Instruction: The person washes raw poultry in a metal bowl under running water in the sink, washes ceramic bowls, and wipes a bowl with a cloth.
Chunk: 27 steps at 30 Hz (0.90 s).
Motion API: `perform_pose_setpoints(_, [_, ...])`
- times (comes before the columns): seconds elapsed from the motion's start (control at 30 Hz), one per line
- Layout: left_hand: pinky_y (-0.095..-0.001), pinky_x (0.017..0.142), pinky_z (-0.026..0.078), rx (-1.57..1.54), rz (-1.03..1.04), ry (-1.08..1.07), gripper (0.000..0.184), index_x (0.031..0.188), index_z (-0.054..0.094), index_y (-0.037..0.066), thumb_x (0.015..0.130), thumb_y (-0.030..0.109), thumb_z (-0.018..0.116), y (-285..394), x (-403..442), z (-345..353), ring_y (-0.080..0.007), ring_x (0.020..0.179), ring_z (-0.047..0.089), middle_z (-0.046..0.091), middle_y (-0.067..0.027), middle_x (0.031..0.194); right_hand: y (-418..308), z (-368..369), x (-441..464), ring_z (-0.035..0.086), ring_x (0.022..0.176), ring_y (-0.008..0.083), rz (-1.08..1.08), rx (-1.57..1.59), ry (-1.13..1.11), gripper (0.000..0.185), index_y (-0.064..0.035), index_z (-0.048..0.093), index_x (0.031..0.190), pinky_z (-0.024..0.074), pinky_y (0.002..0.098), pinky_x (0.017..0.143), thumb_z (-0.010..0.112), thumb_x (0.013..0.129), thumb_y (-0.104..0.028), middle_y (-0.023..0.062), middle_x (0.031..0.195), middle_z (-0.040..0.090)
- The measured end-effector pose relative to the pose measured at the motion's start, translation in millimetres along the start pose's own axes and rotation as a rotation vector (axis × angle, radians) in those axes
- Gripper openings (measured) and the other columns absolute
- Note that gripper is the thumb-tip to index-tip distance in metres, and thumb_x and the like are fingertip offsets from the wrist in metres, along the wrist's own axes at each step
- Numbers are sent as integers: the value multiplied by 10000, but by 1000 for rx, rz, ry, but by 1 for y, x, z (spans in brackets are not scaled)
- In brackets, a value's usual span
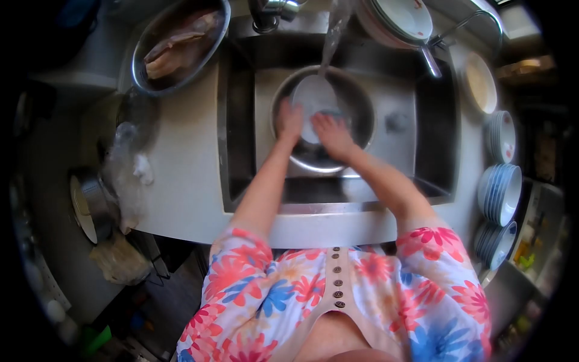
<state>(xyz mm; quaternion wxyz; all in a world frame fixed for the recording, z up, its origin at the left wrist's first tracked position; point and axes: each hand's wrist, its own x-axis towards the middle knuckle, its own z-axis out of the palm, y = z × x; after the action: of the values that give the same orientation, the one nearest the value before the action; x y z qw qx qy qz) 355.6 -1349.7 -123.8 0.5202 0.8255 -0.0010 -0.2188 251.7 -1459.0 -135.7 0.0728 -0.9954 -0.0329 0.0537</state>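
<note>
A white plate (313, 96) is tilted inside a round metal basin (368, 130) standing in the sink. My left hand (289, 120) is closed on the plate's left edge. My right hand (332, 133) lies over the plate's lower right part, its fingers stretched out and slightly blurred. Near those fingertips shows a small dark bluish patch, and I cannot make out whether it is a pattern or a cloth. A stream of water (330, 45) falls onto the plate's top edge.
The steel sink (395, 139) surrounds the basin, below a faucet (265, 21). An oval dish with raw meat (181, 48) stands at the upper left. Stacked plates (410, 18) and several bowls (502, 193) line the right side. A plastic bag (123, 175) lies left.
</note>
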Motion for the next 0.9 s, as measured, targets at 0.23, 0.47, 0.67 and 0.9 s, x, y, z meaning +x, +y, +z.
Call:
perform_pose_setpoints(0.23, [-377, 892, 348, 19, 126, 63, 574, 1208, 345, 3, 733, 268, 527, 10, -12, 9, -363, 1064, 442, 465, -232, 1137, -25, -17, 23, 400, 1064, 283, 271, 634, -184, 580, -103, 383, 1191, 318, 505, 841, 553, 636, -101, 102, 1215, 388])
perform_pose_setpoints(0.47, [-334, 860, 360, -68, 18, -1, 515, 1186, 403, 47, 753, 305, 510, -12, 3, 6, -309, 1029, 476, 508, -181, 1097, 8, 10, 7, 406, 1078, 267, 95, 52, 97, 570, -109, 400, 1174, 350, 492, 805, 559, 628, -69, 97, 1225, 393])
perform_pose_setpoints(0.67, [-347, 882, 352, 7, 74, 27, 544, 1215, 385, 72, 724, 261, 526, 18, -10, -5, -319, 1058, 460, 486, -188, 1133, -27, -14, 22, 417, 1054, 300, 173, 785, -101, 563, -127, 406, 1151, 349, 502, 802, 536, 608, -55, 99, 1165, 450])
perform_pose_setpoints(0.9, [-321, 888, 355, -48, 0, -22, 566, 1230, 378, 69, 686, 143, 516, 14, -1, -12, -279, 1069, 466, 492, -163, 1145, 36, -26, 8, 377, 1104, 203, -146, -26, -70, 402, -128, 416, 1158, 325, 533, 816, 418, 759, -81, 30, 1253, 356])
